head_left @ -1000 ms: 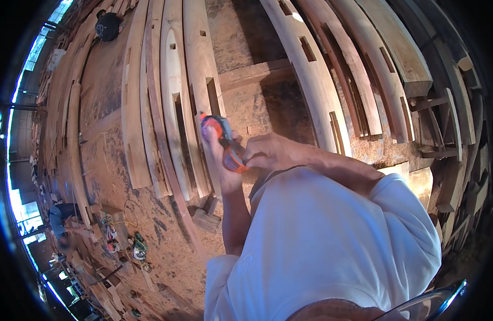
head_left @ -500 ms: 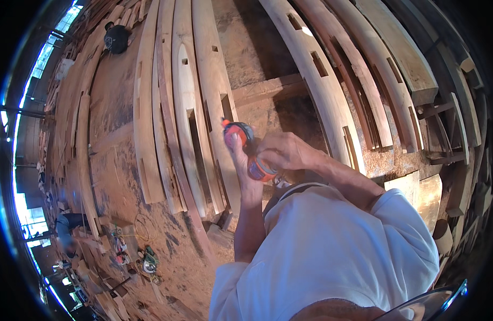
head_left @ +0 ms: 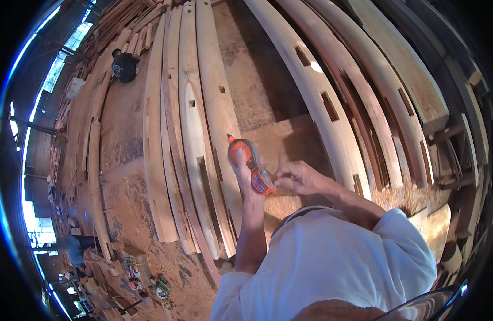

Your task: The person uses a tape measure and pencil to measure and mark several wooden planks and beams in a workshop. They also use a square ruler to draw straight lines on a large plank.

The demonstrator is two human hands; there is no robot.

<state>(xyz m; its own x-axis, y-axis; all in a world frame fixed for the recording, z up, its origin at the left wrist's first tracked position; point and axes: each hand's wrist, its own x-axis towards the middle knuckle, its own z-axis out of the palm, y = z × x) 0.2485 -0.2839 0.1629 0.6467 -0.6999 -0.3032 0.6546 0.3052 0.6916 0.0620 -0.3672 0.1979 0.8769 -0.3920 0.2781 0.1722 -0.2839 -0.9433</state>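
Observation:
My left hand (head_left: 245,170) is wrapped round a red-orange and black ink-line reel (head_left: 262,180), with its thumb lying along the upper round part. The reel has two rounded ends and a small orange pointed tip that points up and away from me. Close against the right side of its lower end is my right hand (head_left: 299,177), fingers curled and pinched together. What those fingers hold, if anything, is too small and blurred to make out. Just beyond the reel lies a long pale timber (head_left: 217,69) with cut mortises.
More long mortised timbers (head_left: 310,72) lie to the right, beside a thick squared beam (head_left: 401,59). Far left, one person (head_left: 124,67) crouches and another (head_left: 75,251) bends low. A green power tool (head_left: 162,289) and cords lie on the sawdust-covered floor (head_left: 123,192).
My right hand has moved from over the reel to its right side. The reel stays in my left hand. The whole view has shifted, so the timbers appear lower.

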